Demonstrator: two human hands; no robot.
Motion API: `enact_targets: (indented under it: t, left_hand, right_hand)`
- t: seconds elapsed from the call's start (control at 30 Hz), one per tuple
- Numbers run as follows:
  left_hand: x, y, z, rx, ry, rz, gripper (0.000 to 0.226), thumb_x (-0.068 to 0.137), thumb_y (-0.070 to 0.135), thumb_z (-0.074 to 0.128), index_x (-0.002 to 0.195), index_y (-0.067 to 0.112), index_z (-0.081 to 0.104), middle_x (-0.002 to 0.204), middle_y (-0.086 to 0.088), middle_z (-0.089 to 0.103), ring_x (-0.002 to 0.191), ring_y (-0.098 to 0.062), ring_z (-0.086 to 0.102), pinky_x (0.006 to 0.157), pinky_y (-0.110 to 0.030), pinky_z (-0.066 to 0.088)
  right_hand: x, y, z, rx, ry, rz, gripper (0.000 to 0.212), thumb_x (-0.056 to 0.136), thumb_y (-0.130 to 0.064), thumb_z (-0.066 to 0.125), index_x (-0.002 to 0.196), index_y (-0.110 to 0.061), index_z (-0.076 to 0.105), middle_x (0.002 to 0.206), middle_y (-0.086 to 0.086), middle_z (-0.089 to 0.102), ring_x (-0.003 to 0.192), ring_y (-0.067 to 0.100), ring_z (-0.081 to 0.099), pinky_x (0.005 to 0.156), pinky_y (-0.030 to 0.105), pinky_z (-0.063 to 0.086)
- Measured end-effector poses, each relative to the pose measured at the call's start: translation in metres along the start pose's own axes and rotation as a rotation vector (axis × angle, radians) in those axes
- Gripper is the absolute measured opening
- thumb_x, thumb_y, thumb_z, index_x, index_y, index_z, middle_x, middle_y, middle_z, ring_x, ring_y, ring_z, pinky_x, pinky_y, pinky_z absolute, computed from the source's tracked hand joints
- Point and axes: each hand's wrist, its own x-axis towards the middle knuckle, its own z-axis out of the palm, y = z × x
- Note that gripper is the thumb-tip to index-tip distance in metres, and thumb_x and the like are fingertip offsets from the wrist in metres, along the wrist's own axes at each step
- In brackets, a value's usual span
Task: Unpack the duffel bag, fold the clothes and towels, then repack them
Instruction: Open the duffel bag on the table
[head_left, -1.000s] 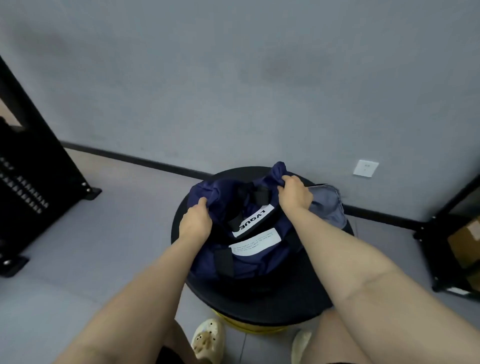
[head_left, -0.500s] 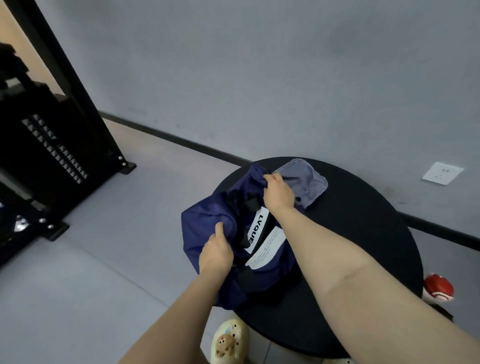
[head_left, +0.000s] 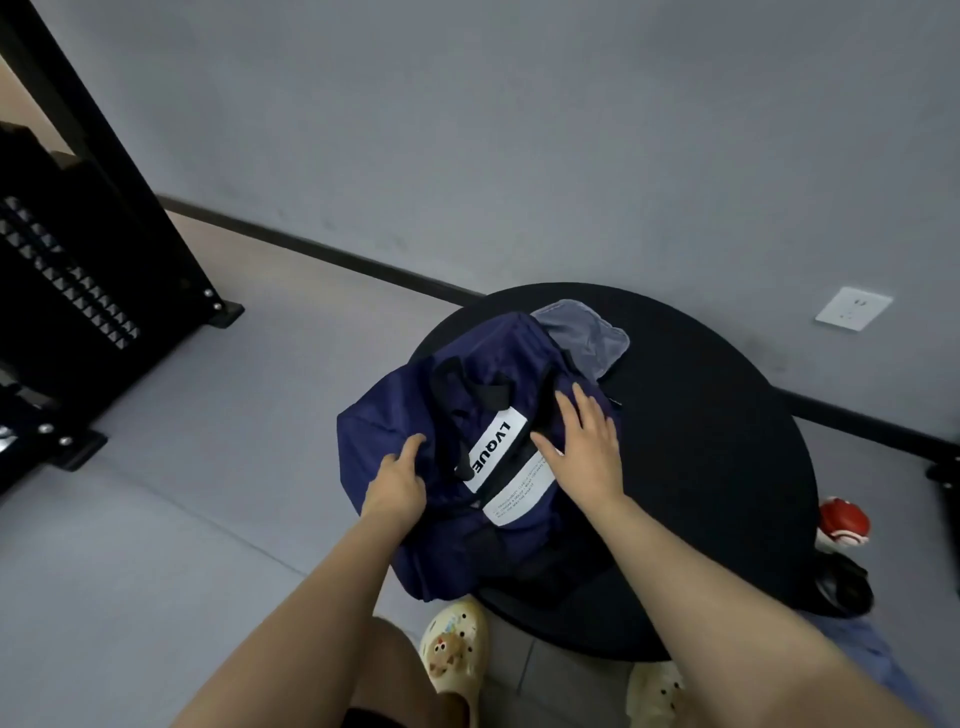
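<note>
Duffel bag (head_left: 415, 431): navy, thin crumpled nylon, soft and slumped, lying on the left part of a round black table (head_left: 701, 415) and overhanging its left edge. Black webbing handles (head_left: 488, 389) cross its top. Two white rectangular labels, the upper (head_left: 493, 447) printed LVQUE, the lower (head_left: 517, 491) in small text too fine to read. Grey-blue fabric flap (head_left: 582, 338), smooth, at the bag's far end, flat on the tabletop.

Left hand (head_left: 397, 480): fingers curled into the bag's near-left fabric, gripping a fold. Right hand (head_left: 584, 444): fingers straight and spread, palm down on the bag's right side, holding nothing.

Floor: grey, matte. Cream perforated clogs (head_left: 454, 649) below the table edge. Red and white rounded object (head_left: 844, 522) at right. White wall socket (head_left: 852, 307). Black metal rack (head_left: 78, 260) at left.

Change from half a second ago: right hand has let go of the bag's far rim and moved nearer, now flat; left hand keeps its hold.
</note>
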Motion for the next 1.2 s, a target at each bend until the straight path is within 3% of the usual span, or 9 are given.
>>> enact_targets:
  t: [0.13, 0.37, 0.57, 0.63, 0.73, 0.8, 0.87, 1.0, 1.2]
  left_hand:
    - [-0.003, 0.006, 0.003, -0.311, 0.045, -0.103, 0.051, 0.09, -0.004, 0.03, 0.137, 0.016, 0.03, 0.098, -0.011, 0.05, 0.077, -0.023, 0.048, 0.065, -0.03, 0.039]
    - [-0.009, 0.033, 0.026, -0.876, 0.03, -0.374, 0.042, 0.089, -0.005, 0.028, 0.128, 0.011, 0.032, 0.082, -0.004, 0.042, 0.066, -0.02, 0.041, 0.052, -0.029, 0.037]
    - [-0.027, 0.067, 0.068, -1.172, -0.037, -0.498, 0.027, 0.092, -0.001, 0.034, 0.112, 0.018, 0.033, 0.112, -0.013, 0.044, 0.081, -0.024, 0.049, 0.053, -0.03, 0.044]
    - [-0.031, 0.076, 0.077, -1.019, -0.061, -0.491, 0.022, 0.092, 0.01, 0.047, 0.11, 0.015, 0.036, 0.121, -0.014, 0.041, 0.097, -0.029, 0.05, 0.069, -0.032, 0.048]
    - [-0.028, 0.077, 0.075, -0.38, 0.176, -0.356, 0.032, 0.083, 0.026, 0.061, 0.112, 0.017, 0.049, 0.124, -0.008, 0.039, 0.113, -0.027, 0.045, 0.09, -0.035, 0.038]
    - [-0.02, 0.076, 0.077, -0.048, 0.398, -0.046, 0.04, 0.069, 0.014, 0.071, 0.108, 0.018, 0.059, 0.12, -0.008, 0.048, 0.106, -0.027, 0.051, 0.086, -0.038, 0.042]
    - [-0.009, 0.079, 0.084, 0.198, 0.462, 0.291, 0.048, 0.056, 0.004, 0.077, 0.101, 0.018, 0.066, 0.116, -0.009, 0.057, 0.099, -0.027, 0.058, 0.082, -0.038, 0.047]
    - [0.01, 0.098, 0.093, 0.482, -0.024, 0.478, 0.048, 0.092, 0.023, 0.051, 0.138, 0.019, 0.038, 0.144, -0.003, 0.035, 0.133, -0.023, 0.032, 0.114, -0.041, 0.02]
    - [0.039, 0.106, 0.113, 0.855, -0.315, 0.263, 0.097, 0.085, 0.07, 0.04, 0.149, 0.024, -0.017, 0.156, -0.013, -0.022, 0.141, -0.05, -0.004, 0.106, -0.069, 0.01]
  right_hand:
    - [-0.028, 0.002, 0.011, 0.004, -0.09, 0.244, 0.081, 0.089, -0.059, 0.05, 0.152, -0.029, 0.008, 0.16, 0.001, -0.008, 0.147, 0.031, 0.001, 0.113, 0.051, 0.025]
    - [-0.019, 0.003, 0.025, 0.329, -0.077, 0.424, 0.083, 0.091, -0.017, 0.062, 0.152, -0.028, 0.007, 0.159, 0.004, -0.015, 0.141, 0.03, 0.026, 0.102, 0.04, 0.042]
    - [0.007, 0.038, 0.013, 0.119, -0.07, 0.418, 0.068, 0.091, -0.012, 0.059, 0.149, -0.022, 0.024, 0.159, 0.003, -0.014, 0.145, 0.028, 0.013, 0.107, 0.044, 0.037]
    - [0.01, 0.047, 0.008, -0.07, -0.055, 0.376, 0.059, 0.091, -0.017, 0.06, 0.143, -0.019, 0.033, 0.159, 0.008, -0.008, 0.146, 0.029, 0.006, 0.116, 0.044, 0.023]
    - [0.011, 0.061, 0.008, -0.295, -0.029, 0.246, 0.047, 0.092, -0.016, 0.057, 0.137, -0.018, 0.044, 0.16, 0.006, 0.0, 0.147, 0.027, 0.001, 0.119, 0.042, 0.003]
    - [0.012, 0.067, 0.013, -0.371, -0.031, 0.161, 0.043, 0.093, -0.016, 0.055, 0.135, -0.016, 0.047, 0.16, 0.006, 0.002, 0.147, 0.025, 0.0, 0.119, 0.042, 0.0]
    - [0.012, 0.068, 0.018, -0.367, -0.074, 0.144, 0.047, 0.096, -0.023, 0.052, 0.14, -0.013, 0.041, 0.16, 0.008, 0.001, 0.148, 0.024, -0.002, 0.12, 0.042, 0.001]
    - [0.011, 0.063, 0.029, -0.283, -0.171, 0.229, 0.08, 0.092, -0.047, 0.053, 0.15, -0.008, 0.014, 0.16, 0.013, -0.005, 0.147, 0.026, -0.009, 0.119, 0.041, 0.008]
    - [0.018, 0.065, 0.05, -0.182, -0.25, 0.337, 0.097, 0.088, -0.049, 0.057, 0.151, -0.008, -0.005, 0.158, 0.014, -0.015, 0.145, 0.029, -0.017, 0.119, 0.041, 0.008]
